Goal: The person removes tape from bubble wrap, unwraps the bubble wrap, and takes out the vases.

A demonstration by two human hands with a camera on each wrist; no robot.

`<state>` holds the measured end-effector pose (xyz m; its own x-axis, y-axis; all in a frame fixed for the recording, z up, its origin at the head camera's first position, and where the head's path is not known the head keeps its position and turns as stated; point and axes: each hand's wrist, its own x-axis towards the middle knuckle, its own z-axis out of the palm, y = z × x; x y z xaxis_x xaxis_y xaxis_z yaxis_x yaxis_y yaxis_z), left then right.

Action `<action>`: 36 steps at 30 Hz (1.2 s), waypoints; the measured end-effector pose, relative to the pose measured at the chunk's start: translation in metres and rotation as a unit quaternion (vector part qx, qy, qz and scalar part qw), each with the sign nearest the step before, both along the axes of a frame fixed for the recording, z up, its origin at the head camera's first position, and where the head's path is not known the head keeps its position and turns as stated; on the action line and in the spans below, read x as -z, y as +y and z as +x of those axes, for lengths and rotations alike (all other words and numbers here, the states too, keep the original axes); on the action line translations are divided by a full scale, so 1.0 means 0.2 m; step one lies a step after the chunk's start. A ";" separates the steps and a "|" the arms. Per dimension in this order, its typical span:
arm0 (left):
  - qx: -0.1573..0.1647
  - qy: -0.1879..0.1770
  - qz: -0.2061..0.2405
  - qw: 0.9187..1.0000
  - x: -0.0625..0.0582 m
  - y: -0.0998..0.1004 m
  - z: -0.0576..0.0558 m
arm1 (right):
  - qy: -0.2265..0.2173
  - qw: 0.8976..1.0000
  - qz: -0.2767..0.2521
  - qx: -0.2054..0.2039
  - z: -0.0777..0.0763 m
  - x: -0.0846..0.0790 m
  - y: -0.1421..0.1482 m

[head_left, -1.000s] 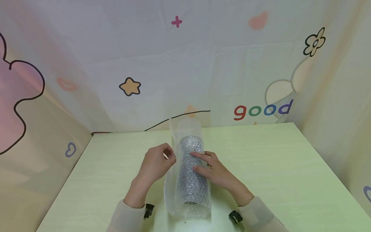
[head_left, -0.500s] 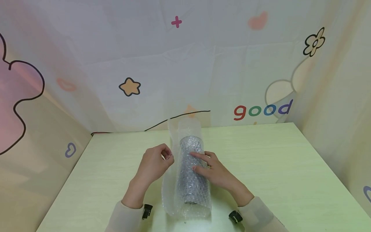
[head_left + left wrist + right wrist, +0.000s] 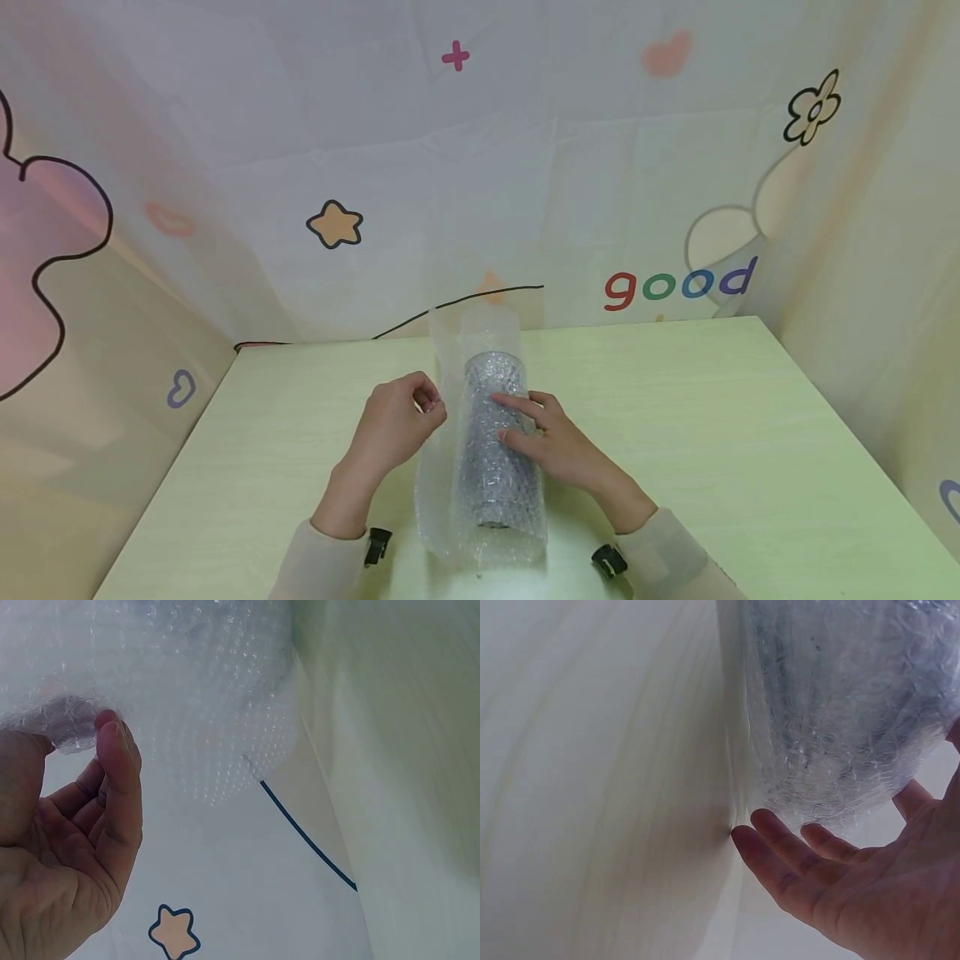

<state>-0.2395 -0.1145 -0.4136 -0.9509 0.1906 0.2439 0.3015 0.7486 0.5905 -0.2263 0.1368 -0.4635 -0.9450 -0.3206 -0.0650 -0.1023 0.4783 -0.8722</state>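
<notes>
A grey cylinder [image 3: 495,479] lies lengthwise at the middle of the table, rolled in clear bubble wrap [image 3: 435,500]. The wrap hides what kind of thing it is. My left hand [image 3: 397,423] pinches the loose left edge of the sheet; in the left wrist view, thumb and forefinger meet on the bubble wrap [image 3: 217,727]. Across the cylinder's right side rests my right hand [image 3: 564,446], thumb and forefinger on top. In the right wrist view its other fingers [image 3: 780,866] extend low beside the wrapped roll, near the tabletop.
The pale green table [image 3: 720,433] ends at a printed cloth backdrop [image 3: 405,167] behind, with cloth walls at both sides. The wrap's far end reaches up against the backdrop. Black clips [image 3: 609,561] sit by both sleeves.
My left hand has moved slightly left, drawing the loose bubble wrap edge away from the cylinder. The right hand and the cylinder have stayed in place.
</notes>
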 end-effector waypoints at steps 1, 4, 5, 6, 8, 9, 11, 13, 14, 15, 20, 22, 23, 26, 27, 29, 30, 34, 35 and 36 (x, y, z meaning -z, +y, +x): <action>0.000 -0.002 0.000 1.000 0.00 0.00 0.00 | 0.000 1.000 0.000 0.000 0.00 0.00 0.00; -0.001 -0.005 -0.001 1.000 0.00 -0.01 0.00 | 0.000 1.000 -0.001 -0.001 0.00 0.00 0.00; -0.002 -0.006 -0.002 1.000 0.00 -0.01 0.00 | 0.001 1.000 0.000 0.000 0.00 0.00 0.00; -0.002 -0.006 -0.002 1.000 0.00 -0.01 0.00 | 0.001 1.000 0.001 -0.001 0.00 0.00 0.00; -0.005 -0.009 -0.002 1.000 0.00 -0.01 0.00 | 0.001 1.000 0.001 -0.001 0.00 0.00 0.00; -0.007 -0.013 -0.001 1.000 0.00 -0.01 0.00 | 0.002 1.000 0.001 -0.001 0.00 0.00 0.00; -0.010 -0.020 0.000 1.000 0.00 -0.02 0.00 | 0.001 1.000 0.000 -0.001 0.00 0.00 0.00; -0.012 -0.026 0.000 1.000 0.00 -0.02 0.00 | -0.002 1.000 -0.003 -0.001 0.00 0.00 0.00; -0.012 -0.029 0.000 0.999 -0.01 -0.02 0.00 | -0.003 1.000 -0.004 0.000 0.00 -0.01 0.00; -0.013 -0.031 0.000 0.999 -0.01 -0.02 0.00 | -0.003 1.000 -0.004 0.000 0.00 -0.01 0.00; -0.014 -0.038 0.001 0.999 -0.01 -0.03 0.00 | -0.005 1.000 -0.006 0.001 0.01 -0.01 0.00; -0.014 -0.042 0.001 0.999 -0.01 -0.03 0.00 | -0.004 1.000 -0.004 0.002 0.01 -0.01 0.00; -0.015 -0.044 0.001 0.999 -0.01 -0.04 0.00 | -0.003 1.000 -0.003 0.002 0.01 -0.01 0.00; -0.017 -0.050 0.002 0.999 -0.01 -0.04 0.00 | 0.000 1.000 0.001 0.001 0.01 -0.01 0.00; -0.017 -0.052 0.003 0.998 -0.01 -0.04 0.00 | 0.000 1.000 0.002 0.001 0.01 -0.01 0.00; -0.017 -0.055 0.004 0.998 -0.01 -0.05 0.00 | 0.002 1.000 0.002 -0.001 0.01 -0.01 0.00; -0.017 -0.056 0.005 0.998 -0.01 -0.05 0.00 | 0.003 1.000 0.002 -0.001 0.01 -0.02 0.00; -0.017 -0.061 0.006 0.998 -0.01 -0.06 0.00 | 0.003 1.000 -0.001 -0.004 0.01 -0.02 0.00; -0.018 -0.062 0.005 0.998 0.00 -0.06 0.00 | 0.003 1.000 -0.002 -0.004 0.01 -0.02 0.00; -0.018 -0.063 0.005 0.998 0.00 -0.06 0.00 | 0.002 1.000 -0.003 -0.005 0.01 -0.02 0.00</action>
